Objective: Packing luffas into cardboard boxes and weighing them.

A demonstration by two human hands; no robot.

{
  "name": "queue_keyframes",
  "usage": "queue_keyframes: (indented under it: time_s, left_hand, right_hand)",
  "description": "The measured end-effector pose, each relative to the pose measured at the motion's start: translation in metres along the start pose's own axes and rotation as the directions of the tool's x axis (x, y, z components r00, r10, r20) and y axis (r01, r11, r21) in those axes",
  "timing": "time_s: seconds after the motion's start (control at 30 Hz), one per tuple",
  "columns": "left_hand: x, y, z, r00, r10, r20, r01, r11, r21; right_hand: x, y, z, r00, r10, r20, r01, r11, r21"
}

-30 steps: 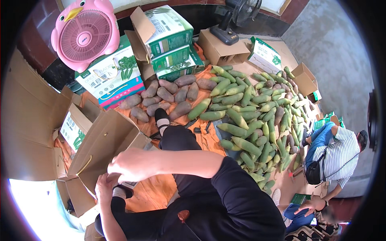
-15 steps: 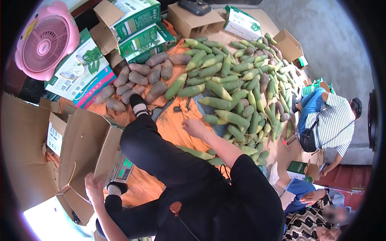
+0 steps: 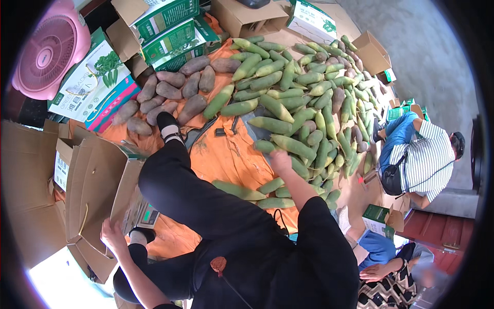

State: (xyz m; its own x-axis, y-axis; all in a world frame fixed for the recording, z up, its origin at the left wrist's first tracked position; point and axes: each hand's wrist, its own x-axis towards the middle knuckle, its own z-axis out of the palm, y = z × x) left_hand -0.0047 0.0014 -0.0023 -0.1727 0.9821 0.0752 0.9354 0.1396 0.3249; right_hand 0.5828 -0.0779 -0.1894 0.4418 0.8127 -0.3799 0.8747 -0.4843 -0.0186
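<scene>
My right hand (image 3: 280,162) is at the near edge of a heap of long green radishes (image 3: 294,148), next to the pale end of one. Its fingers point down among them and are mostly hidden, so I cannot make out a grip. At the lower left, my left hand (image 3: 113,237) has its fingers bent at the edge of an open cardboard box (image 3: 98,177), which stands tilted beside my leg. Behind that box, a scale with a lit green display (image 3: 148,215) is partly covered. Several loose radishes (image 3: 239,190) lie near my right forearm.
Brownish-purple roots (image 3: 193,109) lie on an orange cloth (image 3: 226,154) by my foot. Green-and-white cartons (image 3: 170,20) and a pink fan (image 3: 51,54) stand at the far left. A person in a striped shirt (image 3: 427,157) bends at the right; another person's hand (image 3: 375,272) shows lower right.
My right hand has moved right from above the orange cloth to the radish heap. My left hand has shifted slightly left along the box edge, its fingers less spread. The whole view has shifted a little.
</scene>
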Motion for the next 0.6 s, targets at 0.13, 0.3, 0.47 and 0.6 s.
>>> queue_keyframes:
  time_s: [0.13, 0.3, 0.47, 0.6]
  left_hand:
    - [-0.002, -0.003, -0.002, 0.999, 0.010, 0.033, -0.012, 0.997, 0.079]
    - [-0.003, -0.004, 0.001, 0.999, 0.025, -0.048, -0.021, 0.996, 0.084]
    - [-0.001, 0.002, -0.007, 0.999, -0.030, 0.032, 0.023, 0.979, 0.204]
    - [0.001, 0.002, 0.005, 1.000, 0.002, 0.011, -0.003, 0.984, 0.177]
  right_hand:
    - [0.022, 0.032, -0.029, 0.991, 0.108, -0.074, -0.114, 0.990, -0.083]
    - [0.041, 0.042, -0.037, 0.985, 0.163, -0.053, -0.169, 0.974, -0.150]
    - [0.056, 0.043, -0.029, 0.965, 0.230, 0.126, -0.186, 0.940, -0.287]
    - [0.057, 0.052, -0.024, 0.954, 0.293, 0.070, -0.248, 0.895, -0.370]
